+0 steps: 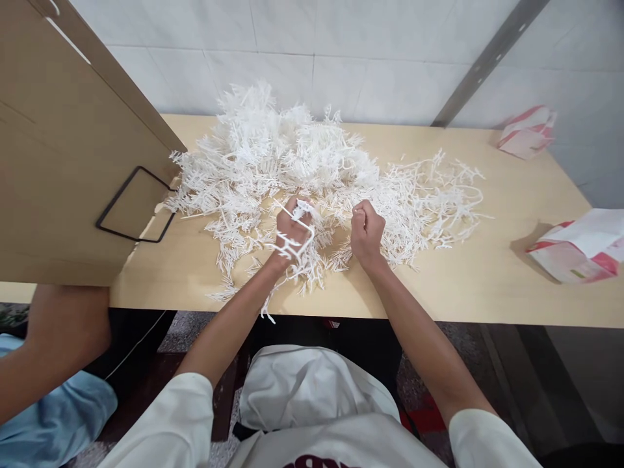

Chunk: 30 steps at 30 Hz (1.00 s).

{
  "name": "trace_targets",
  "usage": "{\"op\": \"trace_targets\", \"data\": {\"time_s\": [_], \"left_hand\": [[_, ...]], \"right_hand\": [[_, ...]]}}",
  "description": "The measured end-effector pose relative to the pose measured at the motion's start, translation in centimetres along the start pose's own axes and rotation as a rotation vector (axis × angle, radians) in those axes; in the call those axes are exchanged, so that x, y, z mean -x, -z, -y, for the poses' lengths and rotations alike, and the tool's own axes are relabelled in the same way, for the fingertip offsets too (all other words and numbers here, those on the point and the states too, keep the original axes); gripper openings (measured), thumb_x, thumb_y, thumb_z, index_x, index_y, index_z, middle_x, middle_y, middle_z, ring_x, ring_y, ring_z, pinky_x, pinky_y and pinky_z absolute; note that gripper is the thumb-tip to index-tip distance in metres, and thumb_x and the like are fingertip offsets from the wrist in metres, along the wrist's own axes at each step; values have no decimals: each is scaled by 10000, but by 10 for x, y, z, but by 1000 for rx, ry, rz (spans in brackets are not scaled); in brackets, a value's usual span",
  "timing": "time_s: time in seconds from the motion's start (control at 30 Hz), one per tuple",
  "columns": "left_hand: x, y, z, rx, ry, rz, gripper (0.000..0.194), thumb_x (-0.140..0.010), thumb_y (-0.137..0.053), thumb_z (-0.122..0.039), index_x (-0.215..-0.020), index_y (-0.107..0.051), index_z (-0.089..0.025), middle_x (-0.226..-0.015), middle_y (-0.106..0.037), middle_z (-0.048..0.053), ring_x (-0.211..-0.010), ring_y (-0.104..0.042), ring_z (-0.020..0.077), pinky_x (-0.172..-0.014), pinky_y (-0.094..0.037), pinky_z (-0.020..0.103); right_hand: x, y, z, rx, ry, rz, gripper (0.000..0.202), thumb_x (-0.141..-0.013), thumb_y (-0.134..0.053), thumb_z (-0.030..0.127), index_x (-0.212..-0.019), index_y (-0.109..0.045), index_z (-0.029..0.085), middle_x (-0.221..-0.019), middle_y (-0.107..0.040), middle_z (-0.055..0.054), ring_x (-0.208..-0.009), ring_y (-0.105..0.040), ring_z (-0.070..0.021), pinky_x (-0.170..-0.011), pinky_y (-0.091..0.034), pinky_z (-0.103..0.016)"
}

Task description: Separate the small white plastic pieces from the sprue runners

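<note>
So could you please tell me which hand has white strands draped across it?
The left hand: white branched strands lie over it and reach past the wrist. The right hand, a closed fist, shows none across it.

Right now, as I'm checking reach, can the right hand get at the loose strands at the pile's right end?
Probably yes: only the white pile lies between the right hand and the loose strands, though the fist looks closed.

It looks like a modest workshop: a long, pale desk (487,279) runs along a tiled wall (380,39), with a heap of white branching pieces (292,149) spread over it. Another person's arm (68,338) shows below a cardboard panel (73,143).
</note>
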State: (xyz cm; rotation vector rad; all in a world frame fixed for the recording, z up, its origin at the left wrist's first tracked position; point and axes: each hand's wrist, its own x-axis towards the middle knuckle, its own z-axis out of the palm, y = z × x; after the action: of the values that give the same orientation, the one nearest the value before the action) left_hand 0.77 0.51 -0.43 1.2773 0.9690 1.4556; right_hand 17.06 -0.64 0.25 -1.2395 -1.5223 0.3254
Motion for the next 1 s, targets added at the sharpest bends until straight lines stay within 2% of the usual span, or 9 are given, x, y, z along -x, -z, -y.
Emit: {"op": "trace_targets", "data": {"time_s": [0.1, 0.2, 0.3, 0.37, 0.47, 0.53, 0.63, 0.9, 1.0], "left_hand": [[-4, 2, -3, 44, 32, -41, 161, -820, -679, -348, -845, -613, -203, -804, -600, 10, -662, -539, 93, -602, -442, 248], [-4, 0, -8, 70, 67, 6, 190, -802, -707, -369, -852, -644, -196, -789, -610, 7, -645, -537, 82, -608, -460, 237], [-2, -3, -10, 57, 149, 40, 199, -776, -723, -349, -850, -638, -185, -721, -588, -10, -573, -510, 71, -525, -426, 216], [-2, -5, -10, 45, 165, 49, 206, -780, -715, -353, -826, -614, -180, -662, -557, -25, -522, -476, 63, -480, -388, 205], [-4, -4, -8, 3, 114, 105, 209, -768, -726, -333, -800, -589, -177, -611, -522, -41, -504, -455, 61, -477, -374, 199], [-4, -4, -7, -28, 117, 133, 190, -755, -725, -298, -805, -584, -180, -582, -498, -51, -493, -441, 62, -470, -362, 195], [-1, -4, -8, -45, 173, 135, 132, -752, -682, -249, -807, -586, -176, -574, -498, -52, -487, -430, 61, -463, -343, 190], [6, -5, -14, 276, 324, 318, 195, -720, -668, -324, -732, -540, -177, -616, -450, -48, -500, -390, 49, -458, -336, 192], [3, -2, -14, 342, 283, 255, 208, -743, -693, -333, -735, -551, -181, -664, -487, -33, -519, -422, 51, -458, -347, 201]], "right_hand": [[-4, -3, -3, 36, -51, 99, 258, -964, -426, 384, -770, -491, 226, -603, -470, 41, -535, -417, -109, -544, -322, -260], [-6, -8, -5, 122, 65, 178, 267, -960, -472, 440, -900, -624, 229, -881, -656, -45, -841, -585, -184, -748, -447, -326], [-6, -9, -2, 96, 143, 173, 308, -978, -442, 442, -1060, -666, 248, -1134, -666, -78, -1107, -571, -230, -969, -425, -407], [-6, -7, 1, 5, 108, 193, 341, -997, -397, 444, -1055, -672, 252, -1093, -683, -64, -1081, -595, -209, -961, -436, -389], [-5, -6, 5, -67, 62, 305, 311, -950, -492, 501, -1002, -654, 240, -976, -687, -41, -924, -624, -182, -819, -466, -329], [-4, -7, 6, -62, 37, 388, 304, -925, -529, 521, -976, -612, 233, -906, -662, -25, -810, -601, -159, -727, -448, -300], [-4, -8, 5, -46, 23, 486, 281, -968, -447, 484, -897, -537, 227, -795, -592, 1, -699, -529, -134, -658, -394, -279], [-3, -4, 6, -36, 14, 455, 251, -930, -417, 361, -722, -372, 228, -618, -402, 47, -571, -371, -113, -578, -282, -271], [-1, -7, 8, -76, -25, 459, 268, -899, -444, 382, -701, -343, 233, -580, -355, 62, -537, -328, -103, -544, -257, -264]]}}
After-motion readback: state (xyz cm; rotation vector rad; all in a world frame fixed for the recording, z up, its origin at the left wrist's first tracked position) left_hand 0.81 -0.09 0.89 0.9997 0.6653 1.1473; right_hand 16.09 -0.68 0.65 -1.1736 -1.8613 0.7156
